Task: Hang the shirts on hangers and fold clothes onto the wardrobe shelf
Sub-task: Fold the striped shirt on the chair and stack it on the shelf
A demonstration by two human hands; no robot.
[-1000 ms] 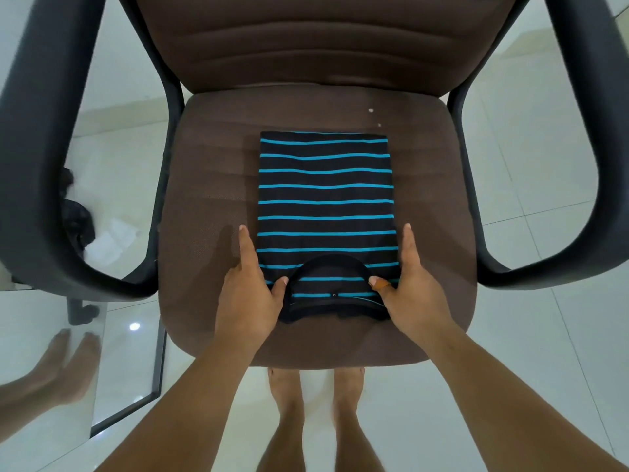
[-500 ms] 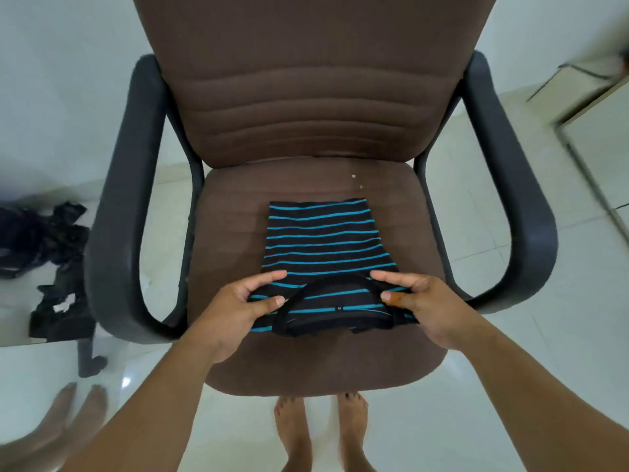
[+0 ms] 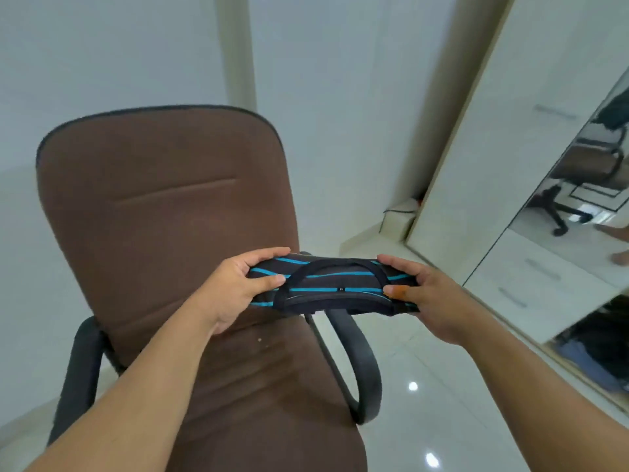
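Note:
A folded black shirt with thin blue stripes (image 3: 332, 284) is held flat in the air, its collar toward me, above the seat of a brown office chair (image 3: 163, 212). My left hand (image 3: 238, 287) grips the shirt's left edge, thumb on top and fingers underneath. My right hand (image 3: 425, 298) grips the right edge the same way. At the right stands the white wardrobe (image 3: 493, 158) with a mirrored door (image 3: 585, 206) and drawers below it.
The chair's black armrests (image 3: 357, 362) flank the seat, the right one just under the shirt. Glossy white floor tiles spread to the right of the chair. Dark and blue clothes (image 3: 592, 356) show low in the wardrobe at the far right. White walls stand behind.
Both hands have lifted the folded shirt off the chair seat and carried it up and to the right. The view has swung up toward the wardrobe.

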